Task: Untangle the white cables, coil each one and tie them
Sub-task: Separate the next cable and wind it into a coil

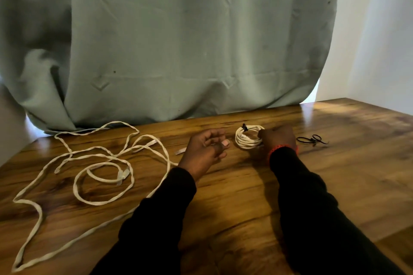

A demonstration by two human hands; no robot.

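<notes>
A small coiled white cable point(247, 138) lies on the wooden table point(348, 169), bound at its far side by a black tie point(245, 127). My right hand point(278, 138) grips the coil's right edge. My left hand point(206, 148) hovers just left of the coil, fingers loosely curled, holding nothing. A long loose white cable point(98, 163) sprawls in tangled loops over the left half of the table, with a white connector point(124, 176) inside one loop. Another connector end point(180, 152) lies beside my left wrist.
Black ties point(311, 140) lie on the table right of my right hand. A grey-green curtain point(178, 40) hangs along the table's far edge. A white wall point(380, 40) stands at the right. The table's right corner drops off at the lower right.
</notes>
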